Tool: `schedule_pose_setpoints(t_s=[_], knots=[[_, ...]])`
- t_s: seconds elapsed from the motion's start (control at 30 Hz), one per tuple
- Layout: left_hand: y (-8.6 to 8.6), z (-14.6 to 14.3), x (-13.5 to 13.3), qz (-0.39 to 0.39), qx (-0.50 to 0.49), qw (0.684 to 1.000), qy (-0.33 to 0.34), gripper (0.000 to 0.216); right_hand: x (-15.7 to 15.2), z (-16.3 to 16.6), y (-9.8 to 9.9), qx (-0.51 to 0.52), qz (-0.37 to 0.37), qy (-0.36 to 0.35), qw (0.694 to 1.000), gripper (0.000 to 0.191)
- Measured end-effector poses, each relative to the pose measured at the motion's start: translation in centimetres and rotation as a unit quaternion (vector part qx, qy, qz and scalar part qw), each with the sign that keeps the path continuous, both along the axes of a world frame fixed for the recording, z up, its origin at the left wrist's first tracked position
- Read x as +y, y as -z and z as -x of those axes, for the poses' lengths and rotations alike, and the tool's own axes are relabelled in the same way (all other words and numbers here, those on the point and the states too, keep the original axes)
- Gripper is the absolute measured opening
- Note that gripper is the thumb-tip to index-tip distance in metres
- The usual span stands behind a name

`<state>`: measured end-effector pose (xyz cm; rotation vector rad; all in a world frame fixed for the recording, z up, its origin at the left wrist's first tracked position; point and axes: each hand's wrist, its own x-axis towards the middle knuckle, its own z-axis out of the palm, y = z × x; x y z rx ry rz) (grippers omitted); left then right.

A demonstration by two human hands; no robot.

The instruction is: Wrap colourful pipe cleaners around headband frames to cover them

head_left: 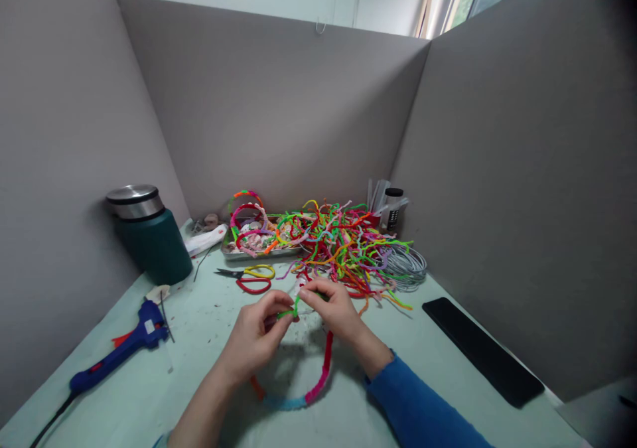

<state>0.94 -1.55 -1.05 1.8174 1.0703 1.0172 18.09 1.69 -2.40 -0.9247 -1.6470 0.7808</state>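
My left hand [259, 334] and my right hand [334, 310] meet above the pale green table, both pinching a green pipe cleaner [291, 311] at the top of a hoop. The hoop [318, 381] hangs below my hands, wrapped in red, pink, blue and orange fuzzy segments. Fingers of both hands are closed around the green piece. Just beyond my hands lies a big tangle of coloured pipe cleaners [343, 242].
A metal tray [249, 254] with wrapped hoops sits at the back. Scissors [251, 277] lie before it. A blue glue gun [124, 345] and dark green flask [149, 235] are left; grey wire coil [405, 265] and black phone [480, 350] right. Grey partitions enclose the desk.
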Motion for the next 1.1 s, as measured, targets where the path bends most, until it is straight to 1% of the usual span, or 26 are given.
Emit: schedule_pose_setpoints(t_s=[0.1,0.2,0.27,0.37,0.43,0.53,0.63,0.7,0.73,0.8,0.83,0.87,0.93,1.0,1.03,1.1], knots=[[0.0,0.0,0.0,-0.004,-0.001,1.0,-0.003,0.014,0.3,-0.1,0.2,0.034,0.097,-0.036,0.994,0.018],[0.0,0.0,0.0,-0.001,-0.006,1.0,-0.008,0.017,0.4,-0.2,0.5,0.041,0.222,-0.086,0.97,0.021],[-0.1,0.0,0.0,-0.001,-0.016,1.0,-0.007,0.019,0.4,-0.3,0.7,0.03,0.27,-0.122,0.955,0.021],[-0.3,0.0,0.0,-0.005,-0.016,1.0,-0.017,0.022,0.4,-0.5,0.9,0.01,0.278,-0.156,0.948,0.02],[-0.3,0.1,0.1,-0.014,0.014,0.999,-0.04,0.025,0.4,-0.7,0.9,-0.003,0.277,-0.162,0.947,0.021],[-0.1,0.3,0.4,-0.054,0.066,0.994,-0.072,0.023,0.3,-1.1,0.6,-0.041,0.268,-0.184,0.945,0.024],[0.0,0.5,0.7,-0.088,0.106,0.986,-0.097,0.022,0.0,-1.3,0.2,-0.098,0.222,-0.227,0.943,0.025],[0.1,0.5,0.9,-0.098,0.136,0.978,-0.122,0.023,-0.3,-1.1,0.0,-0.141,0.154,-0.241,0.948,0.023],[0.1,0.5,0.9,-0.102,0.149,0.974,-0.134,0.023,-0.5,-1.0,-0.1,-0.165,0.105,-0.232,0.953,0.022],[0.2,0.5,1.0,-0.107,0.163,0.969,-0.153,0.023,-0.9,-0.7,-0.2,-0.222,-0.011,-0.189,0.956,0.02],[0.3,0.5,1.1,-0.107,0.165,0.968,-0.156,0.023,-1.1,-0.5,-0.2,-0.25,-0.071,-0.16,0.952,0.019],[0.4,0.5,1.1,-0.106,0.165,0.968,-0.156,0.022,-1.2,-0.4,-0.2,-0.276,-0.124,-0.131,0.944,0.017],[0.7,0.6,1.3,-0.1,0.159,0.97,-0.152,0.022,-1.4,-0.2,-0.1,-0.315,-0.203,-0.087,0.923,0.016],[0.9,0.6,1.4,-0.089,0.154,0.974,-0.143,0.023,-1.5,-0.2,-0.2,-0.334,-0.251,-0.056,0.907,0.018],[0.9,0.7,1.4,-0.084,0.153,0.975,-0.135,0.023,-1.5,-0.3,-0.2,-0.336,-0.263,-0.045,0.903,0.018],[0.9,0.6,1.3,-0.077,0.157,0.978,-0.112,0.024,-1.4,-0.3,-0.3,-0.322,-0.267,-0.022,0.908,0.019]])
